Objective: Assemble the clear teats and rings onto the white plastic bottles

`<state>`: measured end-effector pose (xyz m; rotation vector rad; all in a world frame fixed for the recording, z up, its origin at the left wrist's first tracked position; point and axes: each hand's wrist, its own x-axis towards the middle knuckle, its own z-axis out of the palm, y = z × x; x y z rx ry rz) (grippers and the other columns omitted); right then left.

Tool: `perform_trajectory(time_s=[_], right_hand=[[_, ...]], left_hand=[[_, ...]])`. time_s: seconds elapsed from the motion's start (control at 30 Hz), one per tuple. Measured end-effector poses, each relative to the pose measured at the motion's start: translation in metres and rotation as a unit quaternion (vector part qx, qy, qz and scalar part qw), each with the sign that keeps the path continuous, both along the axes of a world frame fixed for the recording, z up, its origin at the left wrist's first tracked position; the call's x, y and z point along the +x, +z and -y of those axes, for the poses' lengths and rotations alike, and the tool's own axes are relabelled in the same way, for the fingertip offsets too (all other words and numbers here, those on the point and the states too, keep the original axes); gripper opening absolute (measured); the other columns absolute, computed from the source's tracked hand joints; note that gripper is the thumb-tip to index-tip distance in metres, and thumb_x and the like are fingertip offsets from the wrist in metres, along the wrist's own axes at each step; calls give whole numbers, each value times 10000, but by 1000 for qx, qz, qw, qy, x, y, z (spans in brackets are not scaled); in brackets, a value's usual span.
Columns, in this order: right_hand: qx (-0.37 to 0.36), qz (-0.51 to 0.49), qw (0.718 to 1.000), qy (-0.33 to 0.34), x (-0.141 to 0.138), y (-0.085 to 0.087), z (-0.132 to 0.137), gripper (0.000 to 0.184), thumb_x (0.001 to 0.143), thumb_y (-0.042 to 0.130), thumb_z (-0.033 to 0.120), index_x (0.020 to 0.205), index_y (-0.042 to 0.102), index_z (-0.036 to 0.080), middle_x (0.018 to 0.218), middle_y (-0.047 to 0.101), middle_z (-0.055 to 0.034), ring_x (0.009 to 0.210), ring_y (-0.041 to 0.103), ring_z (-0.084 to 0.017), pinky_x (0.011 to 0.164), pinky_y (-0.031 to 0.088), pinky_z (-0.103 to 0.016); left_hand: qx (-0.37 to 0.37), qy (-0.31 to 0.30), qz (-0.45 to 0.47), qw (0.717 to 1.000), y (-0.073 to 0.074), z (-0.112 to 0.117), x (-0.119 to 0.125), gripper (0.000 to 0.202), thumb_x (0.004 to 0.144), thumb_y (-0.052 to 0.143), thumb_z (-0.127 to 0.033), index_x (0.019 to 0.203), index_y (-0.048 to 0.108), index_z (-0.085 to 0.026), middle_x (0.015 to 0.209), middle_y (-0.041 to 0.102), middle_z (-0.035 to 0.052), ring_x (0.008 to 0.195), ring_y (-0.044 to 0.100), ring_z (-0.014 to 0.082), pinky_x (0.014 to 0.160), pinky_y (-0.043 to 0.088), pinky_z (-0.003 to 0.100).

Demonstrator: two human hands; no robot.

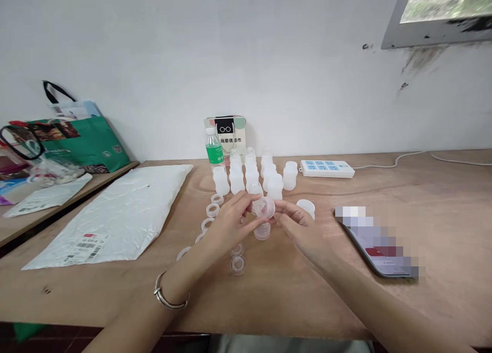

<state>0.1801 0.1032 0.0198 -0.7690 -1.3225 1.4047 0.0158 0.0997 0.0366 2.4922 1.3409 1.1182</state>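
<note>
Both my hands meet over the middle of a wooden table [292, 291]. My left hand [226, 225], a silver bangle on its wrist, pinches a small clear plastic cap [265, 207] from the left. My right hand [302, 230] grips the same cap from the right with its fingertips. Another clear cap [262, 231] lies on the table just below them. Behind the hands stand several small translucent white bottles [253, 176]. A curved row of clear rings [212, 209] lies left of my left hand. Two more clear pieces [237, 264] lie near my left wrist.
A phone [378, 243] lies right of my right hand. A white power strip [326, 168] with its cord sits at the back right. A green-labelled water bottle [213, 147] and a small carton [230, 132] stand by the wall. A white plastic mailer [119, 214] lies left, a green bag [82, 143] beyond.
</note>
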Motion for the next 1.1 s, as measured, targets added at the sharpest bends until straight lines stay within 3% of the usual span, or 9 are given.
perform_trajectory(time_s=[0.2, 0.4, 0.6, 0.73, 0.83, 0.97, 1.1], right_hand=[[26, -20, 998, -53, -7, -4, -5, 209, 752, 657, 344, 914, 628, 216, 874, 712, -29, 880, 639, -182, 792, 497, -335], [82, -1, 993, -88, -10, -12, 2, 177, 784, 628, 311, 933, 609, 217, 909, 672, -33, 873, 616, -175, 830, 475, -350], [122, 36, 986, -103, -12, -21, 5, 164, 795, 611, 301, 939, 596, 223, 919, 645, -38, 873, 595, -182, 819, 470, -366], [130, -7, 984, -120, -13, -24, 6, 210, 763, 642, 351, 929, 559, 251, 1033, 564, -36, 871, 589, -159, 774, 490, -333], [131, -50, 987, -80, -14, -22, 8, 222, 761, 644, 386, 879, 497, 270, 1161, 521, -29, 934, 589, -155, 773, 501, -321], [131, -99, 986, -3, -15, -16, 12, 274, 791, 626, 360, 901, 383, 294, 984, 612, 13, 937, 613, -150, 786, 502, -327], [108, -110, 988, -13, -14, -12, 14, 408, 764, 660, 345, 1052, 371, 327, 976, 598, 11, 846, 638, -140, 741, 521, -321]], left_hand=[[32, -45, 48, 997, -10, -6, 2, 460, 815, 617, -287, 1247, 480, -206, 875, 584, 28, 784, 556, 140, 648, 468, 248], [86, -25, 145, 985, -16, -4, 5, 93, 840, 580, -180, 930, 605, -180, 855, 595, 22, 676, 532, 95, 630, 466, 229], [103, -27, 129, 986, -17, -2, 4, 55, 824, 588, -132, 839, 580, -184, 817, 591, 12, 718, 542, 107, 633, 454, 227], [115, -57, 146, 981, -18, 2, 4, 91, 811, 594, -103, 831, 559, -185, 818, 612, 17, 778, 576, 123, 680, 460, 243], [77, -88, 175, 978, -19, 3, 4, 62, 821, 581, -123, 819, 553, -178, 818, 613, 31, 778, 588, 132, 702, 474, 263], [21, -116, 245, 962, -22, 2, 3, 38, 819, 589, -146, 815, 559, -169, 859, 606, 51, 822, 598, 144, 747, 490, 287], [-4, -138, 301, 943, -20, 3, 2, 55, 808, 614, -175, 782, 566, -169, 825, 601, 38, 791, 593, 133, 723, 493, 272]])
